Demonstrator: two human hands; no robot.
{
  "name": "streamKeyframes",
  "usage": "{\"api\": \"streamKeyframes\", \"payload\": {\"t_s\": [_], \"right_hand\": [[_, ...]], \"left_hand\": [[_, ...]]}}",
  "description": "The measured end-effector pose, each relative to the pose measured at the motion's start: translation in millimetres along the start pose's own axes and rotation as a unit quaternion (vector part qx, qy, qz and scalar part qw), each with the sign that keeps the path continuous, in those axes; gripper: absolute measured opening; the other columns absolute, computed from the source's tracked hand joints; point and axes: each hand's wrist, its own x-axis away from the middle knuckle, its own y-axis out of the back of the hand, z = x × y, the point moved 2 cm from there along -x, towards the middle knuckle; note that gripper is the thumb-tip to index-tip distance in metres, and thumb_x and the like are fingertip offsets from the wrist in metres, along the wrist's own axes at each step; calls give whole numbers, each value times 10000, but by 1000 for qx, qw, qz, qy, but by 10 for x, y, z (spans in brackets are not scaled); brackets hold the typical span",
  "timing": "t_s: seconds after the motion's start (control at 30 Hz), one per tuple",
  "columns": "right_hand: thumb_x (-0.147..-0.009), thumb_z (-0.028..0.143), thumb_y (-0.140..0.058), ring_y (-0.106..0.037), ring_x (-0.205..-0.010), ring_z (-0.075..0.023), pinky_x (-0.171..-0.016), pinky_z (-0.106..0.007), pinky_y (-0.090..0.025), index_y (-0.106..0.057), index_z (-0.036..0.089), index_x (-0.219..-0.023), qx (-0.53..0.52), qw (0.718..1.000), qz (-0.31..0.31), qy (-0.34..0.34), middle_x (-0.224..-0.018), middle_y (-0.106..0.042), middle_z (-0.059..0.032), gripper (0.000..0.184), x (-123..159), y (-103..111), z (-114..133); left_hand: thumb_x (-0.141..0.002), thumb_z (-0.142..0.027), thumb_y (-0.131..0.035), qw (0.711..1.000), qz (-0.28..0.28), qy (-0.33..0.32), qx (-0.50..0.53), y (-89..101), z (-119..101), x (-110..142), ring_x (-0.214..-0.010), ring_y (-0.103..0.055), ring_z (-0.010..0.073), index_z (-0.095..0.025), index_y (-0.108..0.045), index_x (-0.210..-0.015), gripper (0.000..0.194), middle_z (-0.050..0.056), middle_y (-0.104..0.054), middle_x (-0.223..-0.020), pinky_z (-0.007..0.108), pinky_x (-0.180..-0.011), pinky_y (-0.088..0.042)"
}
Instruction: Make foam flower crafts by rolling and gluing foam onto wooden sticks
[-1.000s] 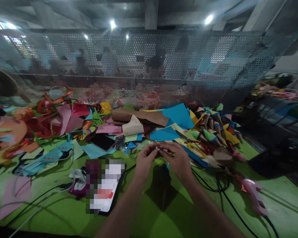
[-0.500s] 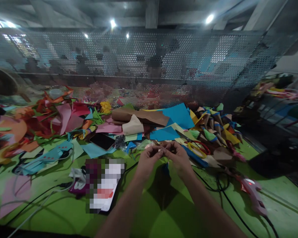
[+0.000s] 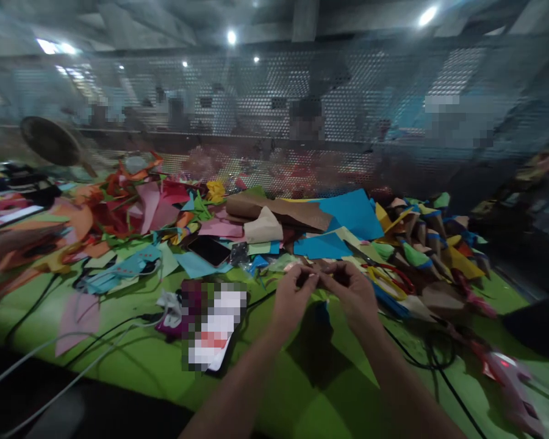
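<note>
My left hand (image 3: 295,302) and my right hand (image 3: 353,297) meet above the middle of the green table (image 3: 265,399). Thumbs and fingertips on both sides are pinched together at one spot. Whatever they grip is too small and too covered by the fingers to name. Just beyond the fingertips lie paper scraps and clear plastic. Scissors with red and yellow handles (image 3: 388,283) rest to the right of my right hand. Below the hands, a small dark blue piece (image 3: 322,312) shows in their shadow.
A lit phone (image 3: 219,326) lies left of my forearms, a dark phone (image 3: 209,250) farther back. Cables run across the table to a pink glue gun (image 3: 507,384) at right. Coloured paper (image 3: 348,213) and brown cones (image 3: 432,238) pile up behind. A blurred arm (image 3: 13,253) enters at left.
The view has swung left, so everything sits farther right in the picture. An arm has come into view at the left edge. My hands stay pinched together in the same place over the table.
</note>
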Motion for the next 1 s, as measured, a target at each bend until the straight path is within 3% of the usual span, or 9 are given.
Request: {"api": "streamKeyframes", "payload": {"t_s": [0.1,0.27,0.4,0.57,0.73,0.8,0.87,1.0], "right_hand": [[-589,426,-894,-631,-750,-201,-730,-357,-532,-664,210,-796,21,1000,-9,1,-799,-691,-27,377,-11,35,21],[-653,453,-846,-634,-721,-184,-668,-314,-521,-687,225,-803,37,998,-47,36,-795,-693,-25,316,-40,115,62],[-730,451,-794,-637,-731,-177,-673,-295,-511,-692,228,-824,41,997,-43,50,-797,-701,-25,263,-35,116,91],[-799,448,-726,-636,-712,-180,-673,-301,-503,-677,215,-827,56,995,-29,81,-765,-711,-25,240,21,61,187],[-844,467,-654,-652,-793,-200,-736,-325,-516,-659,214,-892,75,988,-40,132,-814,-706,-33,257,84,52,321],[-875,474,-611,-657,-883,-208,-796,-337,-522,-653,224,-967,81,984,-42,154,-907,-708,-41,269,109,40,391],[-910,480,-562,-641,-1012,-213,-889,-348,-510,-642,234,-1053,83,980,-39,175,-1060,-695,-54,296,121,6,468],[-980,481,-435,-550,-1237,-229,-1075,-392,-409,-602,248,-1234,136,959,-36,246,-1293,-624,-72,383,152,-85,633]], "left_hand": [[-854,-309,-623,999,4,14,41,-4,28,-11,-815,-585,180,-196,-633,-825,117,27,-627,-830,294,-778,-472],[-800,-351,-659,977,-3,96,189,-15,50,-34,-746,-597,165,-186,-634,-832,170,22,-626,-787,301,-752,-498],[-773,-296,-615,971,-26,131,198,8,65,-42,-699,-593,170,-186,-697,-813,143,37,-657,-752,304,-702,-491],[-797,-391,-610,971,-41,135,195,65,136,-46,-581,-504,152,-204,-655,-708,212,21,-600,-650,275,-545,-424],[-799,-450,-677,975,-45,116,183,33,49,-12,-579,-520,136,-197,-715,-883,269,-9,-608,-653,279,-600,-460],[-783,-447,-699,974,-31,107,198,-70,-53,61,-673,-611,155,-200,-720,-1022,345,12,-678,-748,302,-714,-508],[-783,-421,-709,967,-11,96,235,-226,-174,178,-908,-686,201,-221,-694,-1142,411,54,-743,-972,347,-891,-508],[-812,-408,-699,953,20,111,283,-556,-428,449,-1281,-570,231,-295,-685,-1194,398,27,-690,-1272,356,-1065,-434]]}}
